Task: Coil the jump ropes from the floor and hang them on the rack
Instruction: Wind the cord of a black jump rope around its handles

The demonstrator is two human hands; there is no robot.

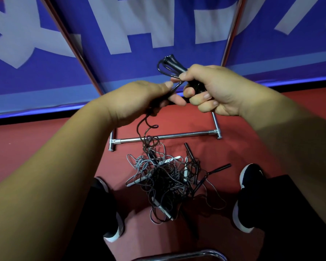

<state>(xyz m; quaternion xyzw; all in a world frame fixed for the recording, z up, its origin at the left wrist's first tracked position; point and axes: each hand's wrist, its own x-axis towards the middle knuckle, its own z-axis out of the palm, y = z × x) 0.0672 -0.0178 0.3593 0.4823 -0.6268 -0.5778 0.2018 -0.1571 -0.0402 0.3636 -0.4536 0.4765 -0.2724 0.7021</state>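
On the head camera, the rack point(164, 136) shows only its floor bar and two uprights; its top is cut off. The rope pile point(166, 178) between your shoes point(250, 176) is too tangled to count. Your right hand point(215, 91) clamps the black handles point(172, 62). Your left hand point(139, 98) pinches the cord point(138, 127), which trails into the pile. Red floor point(45, 147) lies open either side.

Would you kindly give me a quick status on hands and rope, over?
Right hand grips black handles. Left hand pinches the cord, tail trailing into tangled pile. Rack base bar beyond pile.
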